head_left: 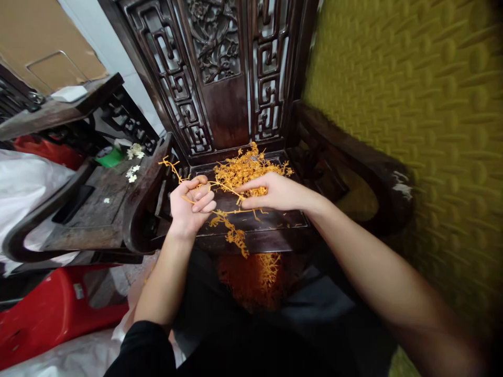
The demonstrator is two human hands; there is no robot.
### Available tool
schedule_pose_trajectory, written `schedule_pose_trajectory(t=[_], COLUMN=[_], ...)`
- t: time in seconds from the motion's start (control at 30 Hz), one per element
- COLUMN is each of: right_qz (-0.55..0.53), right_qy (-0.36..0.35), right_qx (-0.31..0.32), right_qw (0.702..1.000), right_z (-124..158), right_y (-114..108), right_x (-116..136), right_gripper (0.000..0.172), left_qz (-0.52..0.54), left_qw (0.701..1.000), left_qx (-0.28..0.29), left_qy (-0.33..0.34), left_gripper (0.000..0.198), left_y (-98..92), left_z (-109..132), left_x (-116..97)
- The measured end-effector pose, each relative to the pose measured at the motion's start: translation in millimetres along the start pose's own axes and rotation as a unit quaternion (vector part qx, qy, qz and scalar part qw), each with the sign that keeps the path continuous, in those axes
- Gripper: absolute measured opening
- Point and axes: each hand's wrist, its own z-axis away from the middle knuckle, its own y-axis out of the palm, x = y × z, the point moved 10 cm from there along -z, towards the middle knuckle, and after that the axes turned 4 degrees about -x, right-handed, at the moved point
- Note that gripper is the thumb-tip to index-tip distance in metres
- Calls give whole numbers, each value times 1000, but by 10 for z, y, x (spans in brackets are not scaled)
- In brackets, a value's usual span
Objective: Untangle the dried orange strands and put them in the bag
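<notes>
A heap of thin orange strands [245, 168] lies on the seat of a dark carved wooden chair [263, 230]. My left hand [191, 204] is closed round a few orange strands [173, 166] that stick out past its fingers to the left. My right hand [271, 191] rests at the front edge of the heap, its fingers pinched on a strand [236, 212] stretched between both hands. A clump of strands [236, 238] dangles from it over the seat's front edge. More orange strands [251, 277] lie below the seat near my lap.
A dark wooden side table [98, 204] stands left of the chair, with small white flowers [133, 173] and a green object [110, 157] on it. A red plastic stool [51, 309] and white bags [19, 183] sit at the lower left. A yellow textured wall [412, 104] is on the right.
</notes>
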Motion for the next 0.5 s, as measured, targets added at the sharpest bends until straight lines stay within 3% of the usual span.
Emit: schedule_pose_trajectory(t=[0.1,0.17,0.27,0.37,0.43,0.5], right_qz=[102,186,279,244,160,91], right_qy=[-18,-15,59,164,174,158], right_qx=[33,-13,-189,-387,-428,-405], right_qw=[994,982,939,874,872,896], right_z=[-21,-55,-17,270,377,359], right_y=[144,31,-578,-1278,-1427,-1334], right_x=[-86,-204,-477,-760,-857,-834], right_gripper=[31,27,20,17,20,19], left_qz=[-3,-8,-18,-7,14,31], left_qw=[1000,999,998,1000,999,998], left_qx=[15,30,44,27,5,-3], left_qy=[-17,-24,-40,-4,34,52], left_gripper=[24,24,23,21,21,23], left_y=[55,105,142,57,-58,-148], left_z=[-24,-19,21,34,5,-44], left_x=[86,112,94,-94,-233,-288])
